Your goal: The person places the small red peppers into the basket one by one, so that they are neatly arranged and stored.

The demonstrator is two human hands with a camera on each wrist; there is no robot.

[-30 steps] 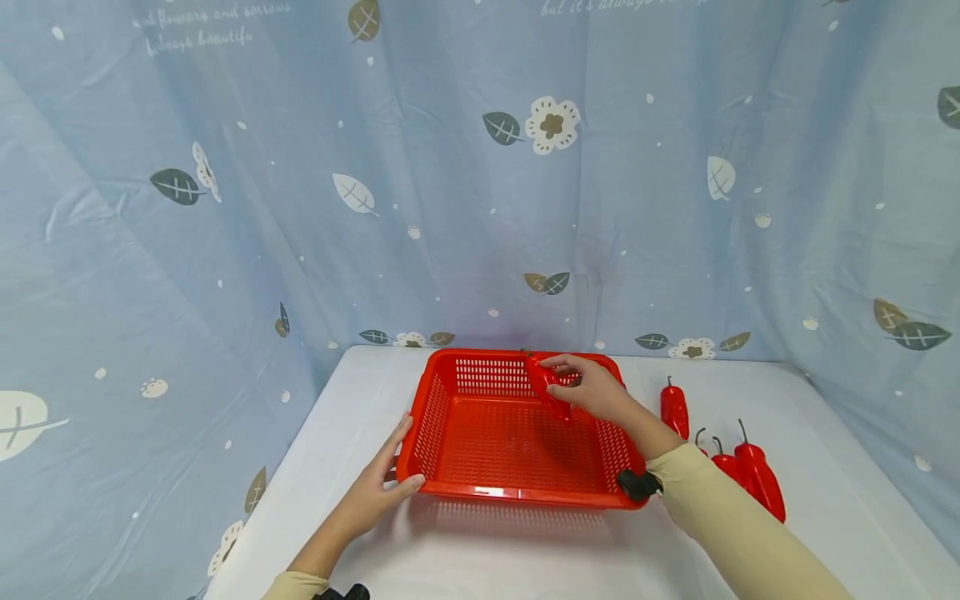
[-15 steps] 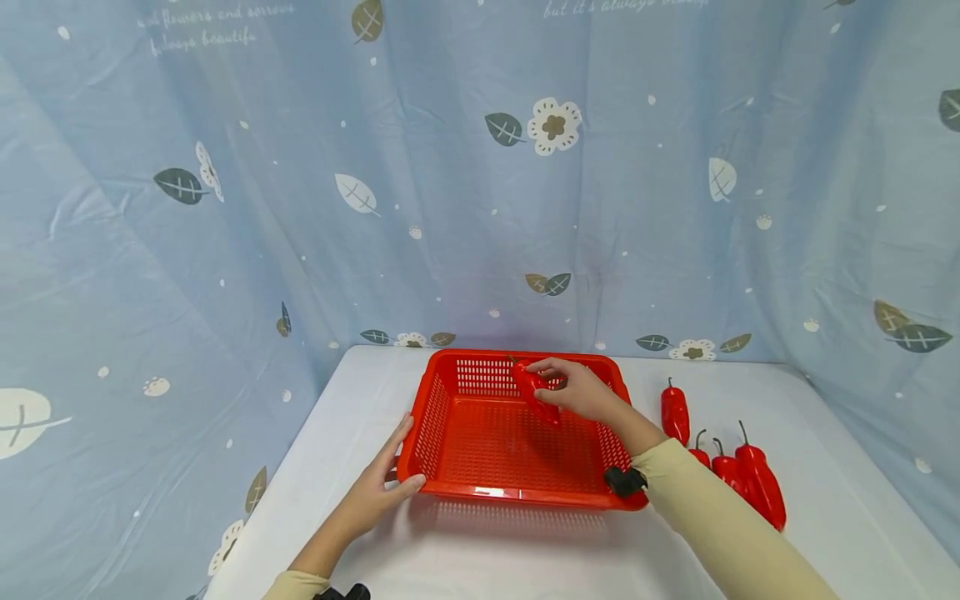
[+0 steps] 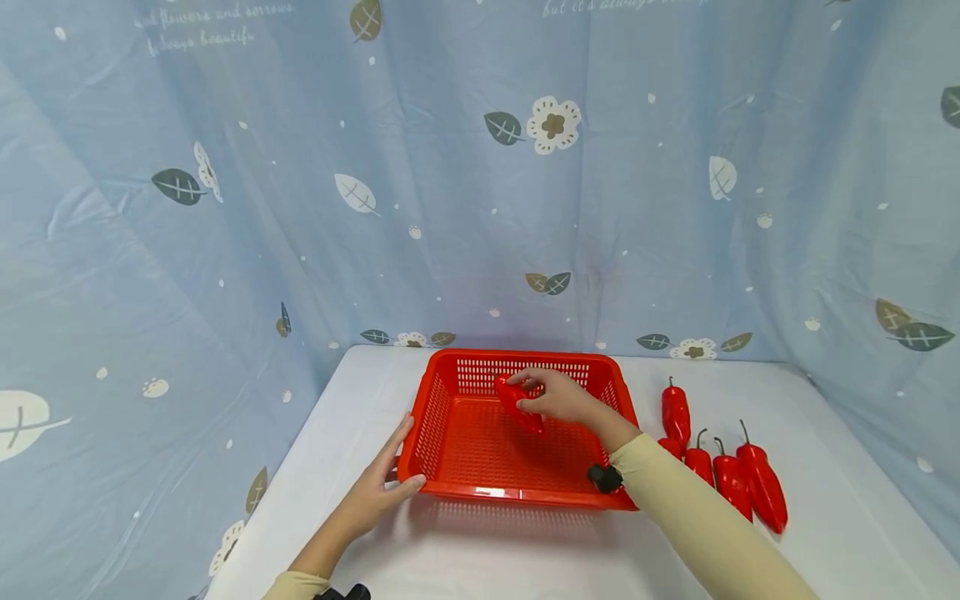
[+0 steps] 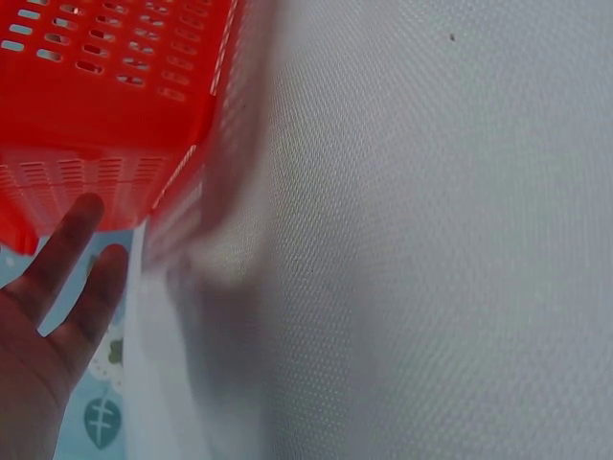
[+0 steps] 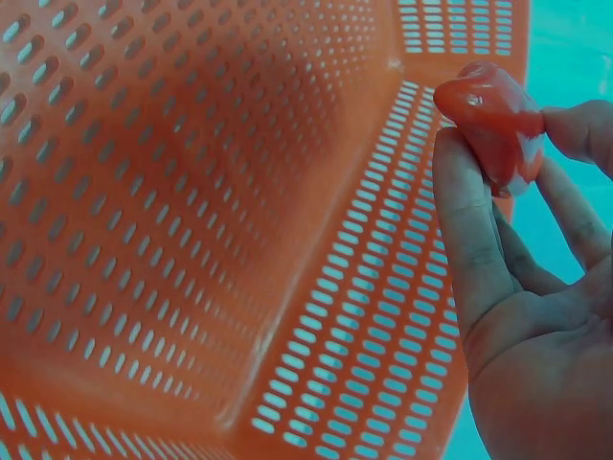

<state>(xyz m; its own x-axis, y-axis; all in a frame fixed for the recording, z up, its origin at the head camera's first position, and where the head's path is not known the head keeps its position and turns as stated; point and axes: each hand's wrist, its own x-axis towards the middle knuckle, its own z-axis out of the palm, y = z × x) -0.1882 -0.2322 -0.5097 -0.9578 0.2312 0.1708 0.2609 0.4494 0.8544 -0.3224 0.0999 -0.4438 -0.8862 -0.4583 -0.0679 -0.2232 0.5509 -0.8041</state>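
A red plastic basket (image 3: 517, 497) with slotted walls stands on the white table. My right hand (image 3: 558, 397) pinches a red pepper (image 3: 516, 404) between thumb and fingers, over the inside of the basket. The pepper slants, its upper end toward the back left. In the right wrist view, the same pepper (image 5: 493, 120) shows end-on between the fingertips, above the basket's perforated wall. My left hand (image 3: 375, 492) rests at the basket's front left corner, thumb at the front rim and straight fingers along the left side. In the left wrist view, two straight fingers (image 4: 84, 297) lie against the basket.
Several red peppers (image 3: 761, 487) with dark stems lie on the table to the right of the basket, partly behind the right sleeve (image 3: 697, 517). A blue patterned curtain (image 3: 450, 208) hangs behind and at both sides. The white tabletop (image 3: 510, 567) extends in front.
My right hand has moved left and slightly lower over the basket with the pepper. More of the peppers on the right now show past the sleeve. The left hand has stayed in place.
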